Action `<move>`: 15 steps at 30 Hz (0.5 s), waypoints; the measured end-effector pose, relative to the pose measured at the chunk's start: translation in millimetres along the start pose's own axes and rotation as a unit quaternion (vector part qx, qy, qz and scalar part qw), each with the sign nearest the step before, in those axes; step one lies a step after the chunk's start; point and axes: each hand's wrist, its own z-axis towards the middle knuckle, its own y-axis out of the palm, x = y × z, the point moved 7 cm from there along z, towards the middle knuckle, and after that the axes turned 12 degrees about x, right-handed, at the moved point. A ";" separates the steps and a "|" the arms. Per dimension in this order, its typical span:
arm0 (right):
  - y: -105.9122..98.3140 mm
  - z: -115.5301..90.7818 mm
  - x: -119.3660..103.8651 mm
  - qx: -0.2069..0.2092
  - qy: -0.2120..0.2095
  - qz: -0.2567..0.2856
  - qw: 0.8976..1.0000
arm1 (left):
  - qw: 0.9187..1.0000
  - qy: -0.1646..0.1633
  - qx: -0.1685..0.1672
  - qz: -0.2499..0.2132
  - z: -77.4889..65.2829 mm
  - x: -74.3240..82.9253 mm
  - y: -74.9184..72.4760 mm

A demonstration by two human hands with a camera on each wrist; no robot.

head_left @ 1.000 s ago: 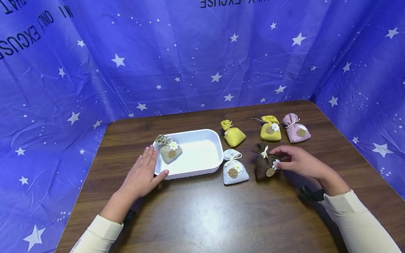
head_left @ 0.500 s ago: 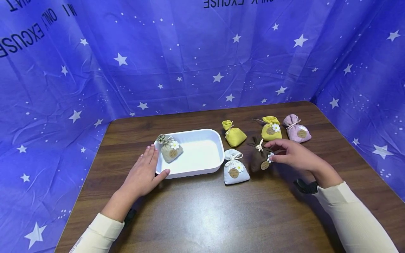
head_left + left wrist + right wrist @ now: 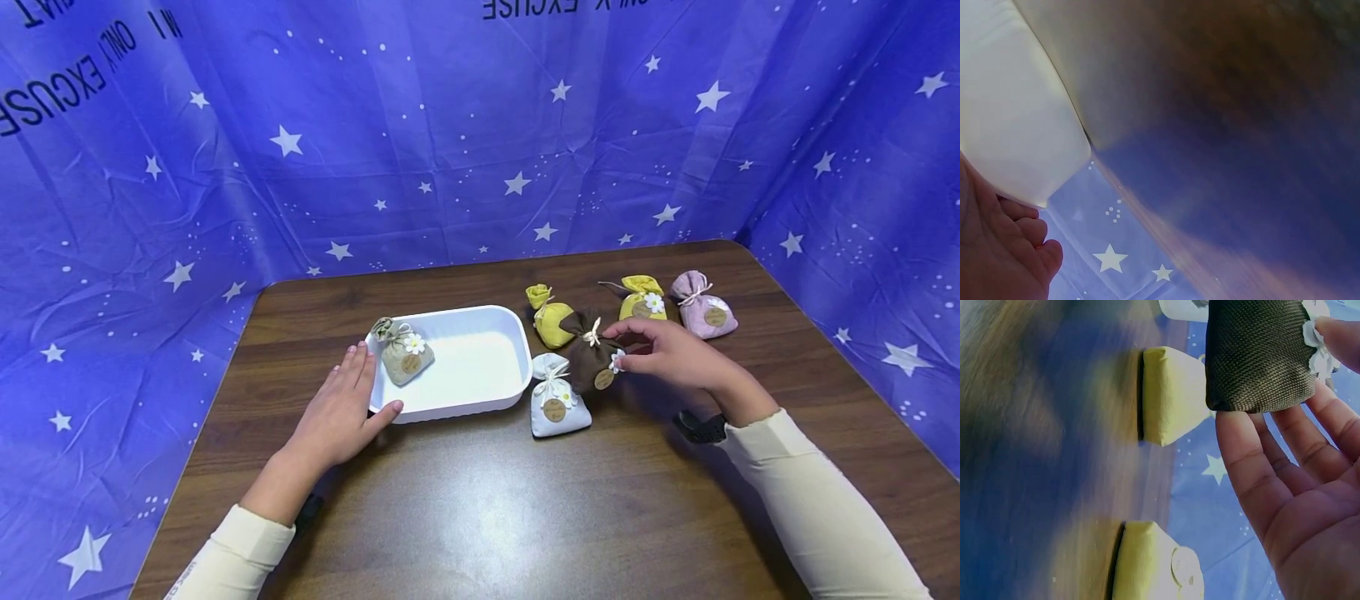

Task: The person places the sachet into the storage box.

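1. Brown bag (image 3: 589, 367) sits in your right hand (image 3: 667, 354), pinched between thumb and fingers, to the right of the tray (image 3: 480, 367).
2. It seems to be off the table (image 3: 480, 508), though the angle makes that hard to judge; it partly covers one yellow bag (image 3: 552, 327) and adjoins the white bag (image 3: 557, 417) in the head view.
3. Your left hand (image 3: 335, 412), fingers extended, touches the tray's left end.
4. Inside that end lies the beige bag (image 3: 405, 361).

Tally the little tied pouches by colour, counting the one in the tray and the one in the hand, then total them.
Yellow pouches: 2
Brown pouch: 1
White pouch: 1
Pink pouch: 1
Beige pouch: 1
Total: 6
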 end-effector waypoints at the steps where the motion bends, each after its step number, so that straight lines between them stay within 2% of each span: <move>1: 1.5 1.8 0.5 -0.001 0.004 0.005 1.000 | 1.000 0.000 0.000 0.001 0.0 -0.2 -0.2; 5: 8.2 8.5 -0.5 -0.001 0.010 0.033 0.999 | 1.000 0.002 0.004 0.003 0.3 -0.3 -0.1; 15: 16.0 25.4 -8.1 0.002 -0.002 0.039 0.999 | 1.000 -0.001 0.003 0.004 -0.1 -1.0 -0.4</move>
